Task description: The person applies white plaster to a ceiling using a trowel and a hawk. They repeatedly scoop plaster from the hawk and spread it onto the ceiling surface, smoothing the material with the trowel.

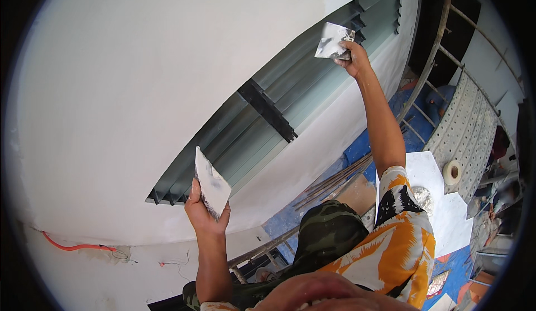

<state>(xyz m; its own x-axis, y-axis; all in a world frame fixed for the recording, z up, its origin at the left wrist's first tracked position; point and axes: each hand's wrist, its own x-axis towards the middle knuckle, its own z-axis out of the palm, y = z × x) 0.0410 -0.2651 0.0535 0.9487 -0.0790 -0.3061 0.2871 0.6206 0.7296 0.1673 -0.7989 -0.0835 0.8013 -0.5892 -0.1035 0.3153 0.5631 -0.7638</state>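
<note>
Beyond the left hand, clasping a white-smeared plate, and the right hand, clasping a second smeared plate, lies one louvred window in white wall, long axis slanting up rightward, lower end nearer the left hand.

Ahead of me a louvred window runs slantwise, split by a dark bar. Low on my left I see an orange tube with wires at its end. On my right are a ladder-like frame and a perforated plank, a pale roll on it; a white board lies nearby, blue sheeting below.
</note>
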